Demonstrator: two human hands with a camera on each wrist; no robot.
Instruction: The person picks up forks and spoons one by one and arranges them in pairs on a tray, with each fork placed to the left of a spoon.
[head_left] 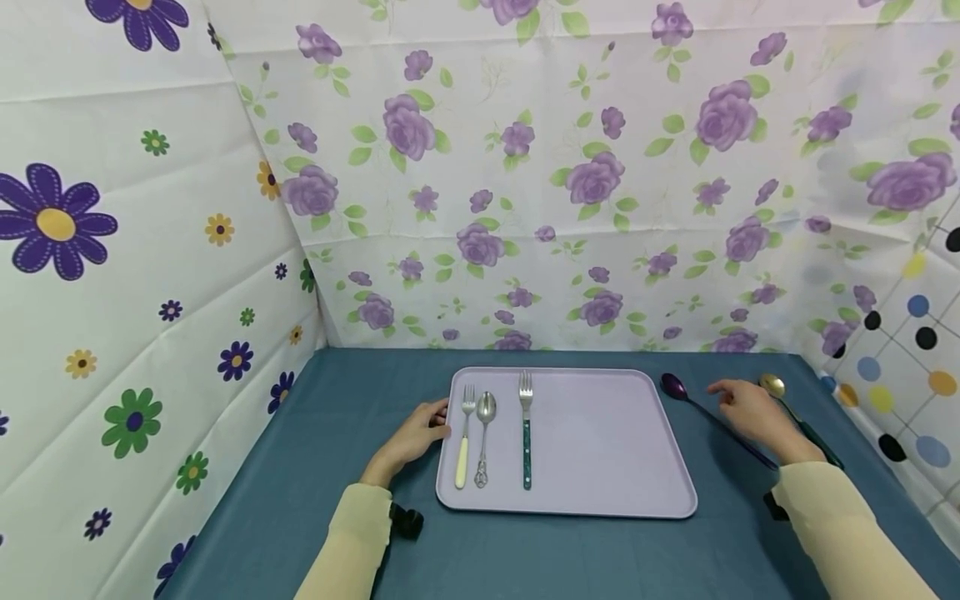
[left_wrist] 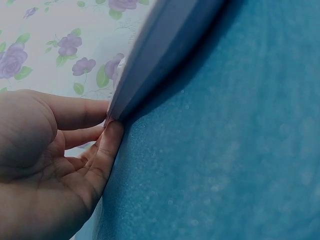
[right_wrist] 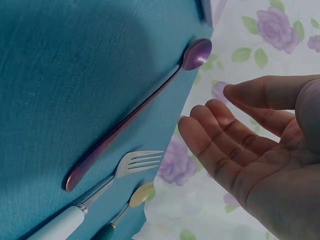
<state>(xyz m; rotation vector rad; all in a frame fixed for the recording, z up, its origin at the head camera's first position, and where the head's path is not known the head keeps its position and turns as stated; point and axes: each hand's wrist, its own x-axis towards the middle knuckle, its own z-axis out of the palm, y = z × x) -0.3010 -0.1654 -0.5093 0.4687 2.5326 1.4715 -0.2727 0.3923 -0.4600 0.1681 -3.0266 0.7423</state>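
At the left edge of a lilac tray point(head_left: 592, 442), my left hand point(head_left: 411, 437) pinches the rim between thumb and fingers. In the left wrist view the fingertips point(left_wrist: 111, 131) meet at the tray's edge point(left_wrist: 145, 65). My right hand point(head_left: 759, 414) hovers above the cutlery right of the tray, fingers loosely bent and holding nothing. Near it lie a purple spoon point(head_left: 673, 386), a gold spoon point(head_left: 772, 385) with a green handle, and a white-handled fork point(right_wrist: 137, 162). That fork is hidden by the right hand in the head view.
On the tray's left part lie a cream-handled fork point(head_left: 462, 454), a silver spoon point(head_left: 486, 407) with an ornate handle, and a green-handled fork point(head_left: 527, 450). A blue-green cloth point(head_left: 570, 558) covers the table. Flowered sheets point(head_left: 480, 167) stand behind and at the left; a dotted one point(head_left: 900, 358) is at the right.
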